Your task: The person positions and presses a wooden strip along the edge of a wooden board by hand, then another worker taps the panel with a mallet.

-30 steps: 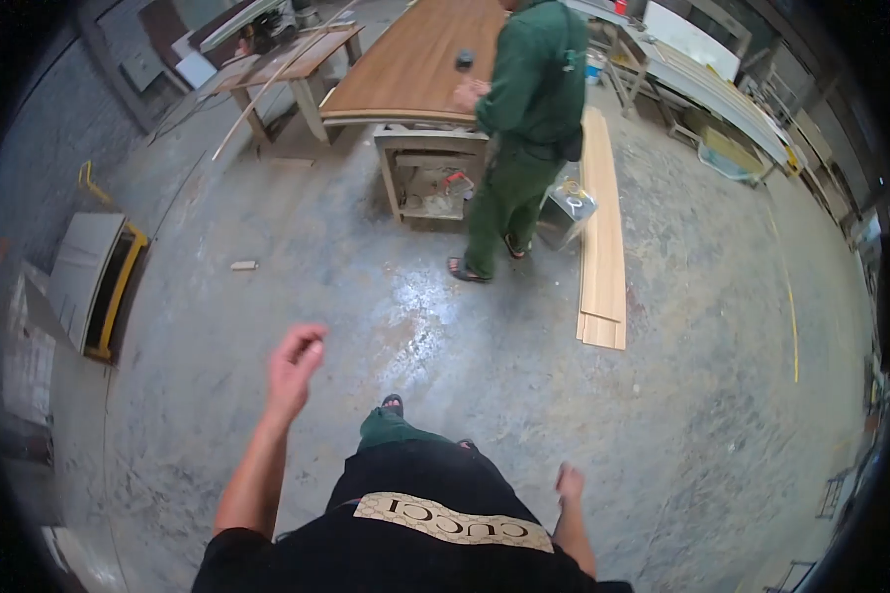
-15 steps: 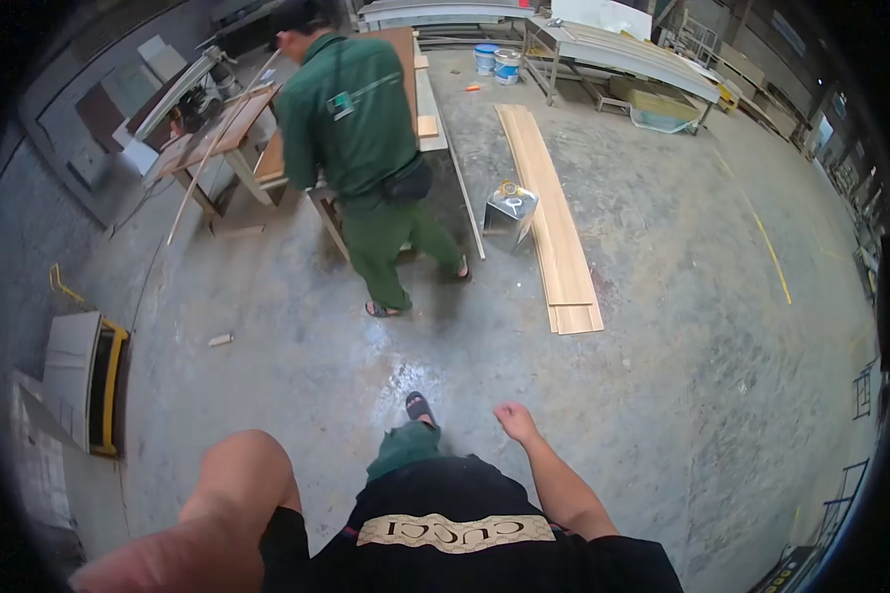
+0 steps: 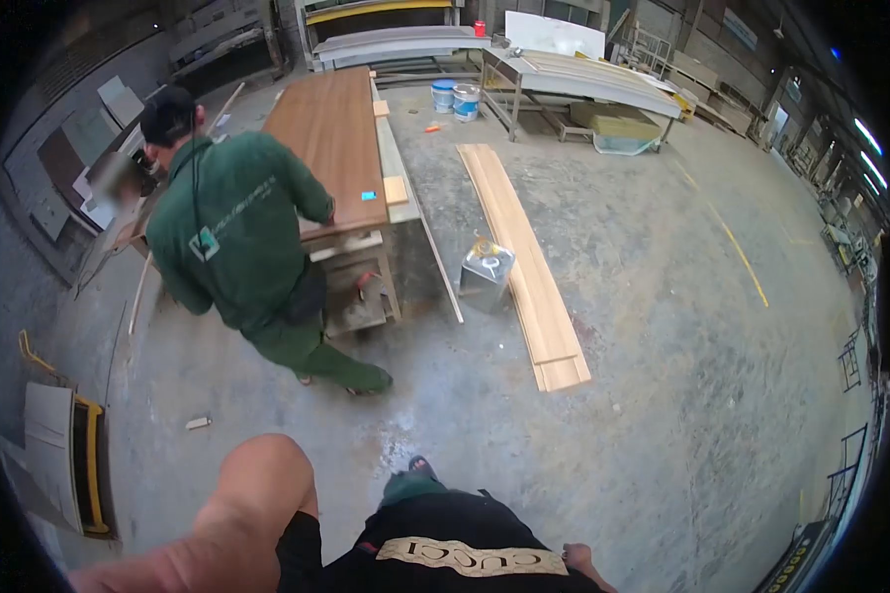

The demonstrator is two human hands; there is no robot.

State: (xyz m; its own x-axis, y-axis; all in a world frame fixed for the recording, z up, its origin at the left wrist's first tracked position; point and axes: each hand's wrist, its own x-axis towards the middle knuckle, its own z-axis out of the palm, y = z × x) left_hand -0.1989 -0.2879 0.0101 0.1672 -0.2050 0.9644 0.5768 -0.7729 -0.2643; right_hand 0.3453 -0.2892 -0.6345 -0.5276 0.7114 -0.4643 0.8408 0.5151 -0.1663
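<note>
My left arm rises bent at the lower left, its forearm coming close to the camera; the hand itself is outside the picture. My right hand (image 3: 577, 555) hangs low beside my black shirt (image 3: 445, 519), fingers curled, nothing seen in it. It touches no object. Ahead on the floor lie long light wooden boards (image 3: 529, 272), with a square metal can (image 3: 487, 272) against their left side. A co-worker (image 3: 247, 217) in green leans at a brown wooden panel (image 3: 316, 128) on a stand, one hand at its near edge. A small blue item (image 3: 369, 196) lies on the panel.
Two blue-and-white buckets (image 3: 455, 99) stand behind the boards. Long worktables (image 3: 583, 74) line the back. A yellow-edged cart (image 3: 89, 465) is at left, and a small pale piece (image 3: 199, 423) lies on the floor. A thin strip (image 3: 440, 267) leans beside the panel.
My view has shifted forward and to the right. The co-worker now appears further left, bent towards the panel, which shows more fully. My right hand has dropped back to my side.
</note>
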